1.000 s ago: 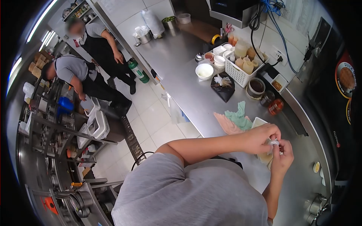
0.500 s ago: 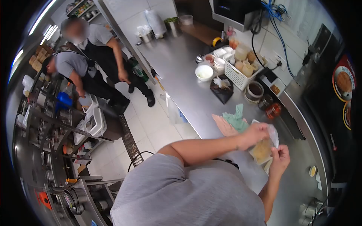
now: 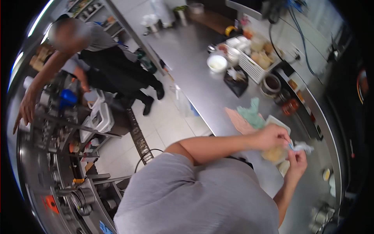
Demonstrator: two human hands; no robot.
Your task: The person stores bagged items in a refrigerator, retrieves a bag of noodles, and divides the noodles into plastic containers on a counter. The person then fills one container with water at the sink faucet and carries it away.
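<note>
Left hand (image 3: 272, 137) and right hand (image 3: 297, 162) both pinch a bunched clear plastic bag (image 3: 304, 147), fingertips drawn nearly together, to the lower right of the green cloth (image 3: 251, 114) in head view.

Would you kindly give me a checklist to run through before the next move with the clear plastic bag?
1. Left hand gripping the clear plastic bag near its gathered top: ok.
2. Right hand gripping there too: ok.
3. Bag sealed around the yellowish contents: cannot tell; fingers hide the closure.
4. Bag supported underneath: cannot tell.
5. Green cloth apart from the bag's gathered top: ok.
6. Dark bag away from both hands: ok.
</note>
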